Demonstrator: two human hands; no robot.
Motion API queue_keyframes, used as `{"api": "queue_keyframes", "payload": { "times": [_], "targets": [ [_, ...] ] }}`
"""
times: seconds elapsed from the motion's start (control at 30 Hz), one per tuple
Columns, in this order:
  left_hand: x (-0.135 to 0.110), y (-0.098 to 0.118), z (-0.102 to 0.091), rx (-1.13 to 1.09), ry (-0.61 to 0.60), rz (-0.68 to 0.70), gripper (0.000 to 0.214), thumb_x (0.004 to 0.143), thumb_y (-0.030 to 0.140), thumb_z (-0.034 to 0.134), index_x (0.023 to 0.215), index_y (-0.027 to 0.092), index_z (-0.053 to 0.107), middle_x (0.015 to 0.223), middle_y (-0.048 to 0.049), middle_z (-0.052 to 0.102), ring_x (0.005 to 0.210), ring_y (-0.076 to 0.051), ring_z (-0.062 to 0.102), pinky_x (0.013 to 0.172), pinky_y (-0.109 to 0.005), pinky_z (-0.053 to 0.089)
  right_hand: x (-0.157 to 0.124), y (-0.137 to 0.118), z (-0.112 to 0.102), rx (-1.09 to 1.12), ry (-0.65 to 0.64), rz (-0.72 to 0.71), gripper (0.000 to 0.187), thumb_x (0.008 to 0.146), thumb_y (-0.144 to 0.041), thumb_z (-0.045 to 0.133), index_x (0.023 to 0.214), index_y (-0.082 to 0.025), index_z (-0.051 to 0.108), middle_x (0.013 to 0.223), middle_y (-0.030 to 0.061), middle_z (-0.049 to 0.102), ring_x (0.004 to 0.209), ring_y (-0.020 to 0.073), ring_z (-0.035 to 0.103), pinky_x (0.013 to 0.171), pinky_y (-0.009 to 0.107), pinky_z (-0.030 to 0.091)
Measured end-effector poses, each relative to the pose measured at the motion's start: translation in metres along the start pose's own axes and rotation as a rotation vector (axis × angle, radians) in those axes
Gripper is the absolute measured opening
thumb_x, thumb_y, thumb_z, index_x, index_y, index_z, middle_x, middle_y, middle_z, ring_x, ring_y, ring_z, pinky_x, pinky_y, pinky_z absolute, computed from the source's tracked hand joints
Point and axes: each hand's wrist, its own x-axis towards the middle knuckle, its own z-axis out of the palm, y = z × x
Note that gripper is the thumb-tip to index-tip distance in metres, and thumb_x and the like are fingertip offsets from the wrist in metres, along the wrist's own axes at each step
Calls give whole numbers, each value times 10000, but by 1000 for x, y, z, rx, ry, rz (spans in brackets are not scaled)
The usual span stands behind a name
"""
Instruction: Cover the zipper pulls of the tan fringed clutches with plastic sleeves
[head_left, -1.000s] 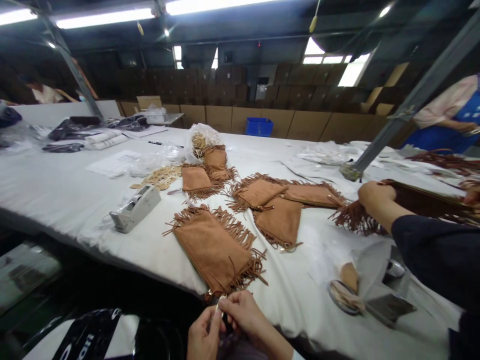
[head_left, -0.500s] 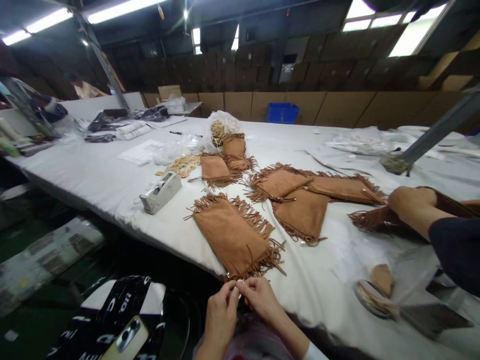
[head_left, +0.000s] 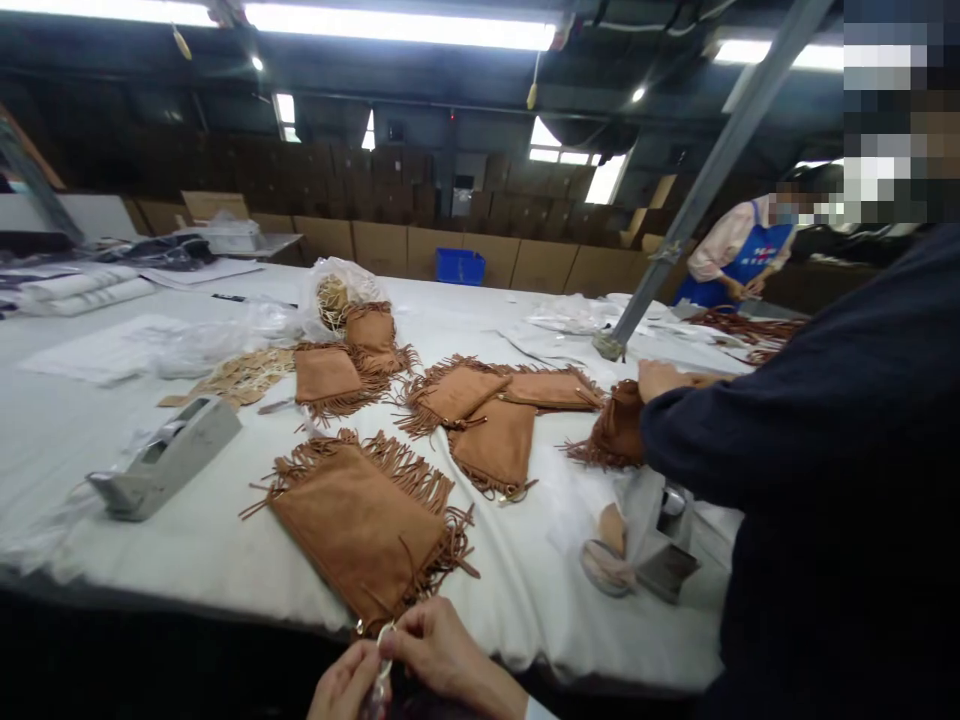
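Near the bottom edge, my left hand (head_left: 346, 684) and my right hand (head_left: 441, 648) are close together, thumbs and fingertips pinched on a thin pale cord (head_left: 385, 634) that forms a small loop. Something shiny and clear hangs below it by my left fingers, too blurred to name. Just beyond my hands lies a brown suede pouch (head_left: 356, 525) with fringed edges, flat on the table, its zipper end nearest my fingers. I cannot tell whether the cord is attached to it.
More fringed pouches (head_left: 495, 440) lie on the white table (head_left: 540, 590). A tape dispenser (head_left: 172, 455) stands left, another (head_left: 667, 540) right beside scissors (head_left: 609, 568). A co-worker's dark sleeve (head_left: 720, 400) reaches in from the right, hand on a brown fringed bag (head_left: 621, 425). A metal post (head_left: 675, 230) rises behind.
My view has swung right, bringing the co-worker's body and another person farther back into sight. My hands still pinch the cord at the pouch's near corner.
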Motion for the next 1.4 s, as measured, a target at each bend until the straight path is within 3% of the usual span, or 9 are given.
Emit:
{"api": "queue_keyframes", "payload": {
  "times": [0.2,0.3,0.43,0.57,0.77,0.9,1.1,1.2,1.4],
  "targets": [
    [-18,18,21,226,295,160,509,727,672,554,652,169,578,504,39,489,462,-104,448,468,-213,349,-17,-12,-17,-74,380,-38,367,862,-429,478,709,-156,667,629,30,623,625,161,554,595,247,408],
    [-20,21,24,382,350,225,482,810,616,475,697,165,599,544,22,515,512,-126,493,514,-229,377,-23,-11,-12,104,269,66,328,823,-413,509,918,-144,672,698,39,672,592,172,598,581,262,450],
    [-22,20,25,504,351,301,441,866,538,426,690,173,598,588,1,551,555,-138,508,561,-245,379,-20,-14,7,324,99,94,263,745,-379,593,851,-145,647,657,11,656,580,164,606,547,248,454],
    [-23,17,23,502,336,287,446,864,536,429,665,173,594,578,-11,567,545,-143,508,552,-254,375,-11,-17,18,488,134,142,388,673,-355,679,978,-127,606,582,-32,610,566,143,567,572,245,437],
    [-18,14,26,187,292,147,497,731,635,577,638,148,596,521,0,538,464,-117,465,475,-239,354,-6,-11,22,760,9,161,413,630,-357,762,907,-165,524,608,-48,592,488,78,471,464,189,345],
    [-15,20,24,-74,134,16,511,663,634,663,621,132,582,499,-4,552,411,-76,421,438,-210,312,-3,-16,18,859,-119,165,407,669,-411,739,888,-204,464,579,-77,554,383,41,376,389,164,250],
    [-16,25,13,-98,133,-21,491,634,617,703,621,148,556,468,25,537,374,-57,388,402,-188,274,6,-16,-4,506,-57,209,393,788,-583,510,765,-190,494,613,-20,587,397,84,500,387,179,286],
    [-15,25,11,-13,151,22,498,661,634,667,618,149,561,458,24,540,370,-62,397,398,-190,283,6,-12,-10,200,74,95,419,808,-549,477,644,-168,542,534,-13,553,409,100,488,407,204,317],
    [-9,26,9,67,123,29,490,691,623,641,630,142,578,455,25,538,351,-70,428,375,-188,274,0,-23,-4,-33,135,-75,374,835,-431,491,650,-154,662,584,25,628,561,147,542,510,231,380]
  ]
}}
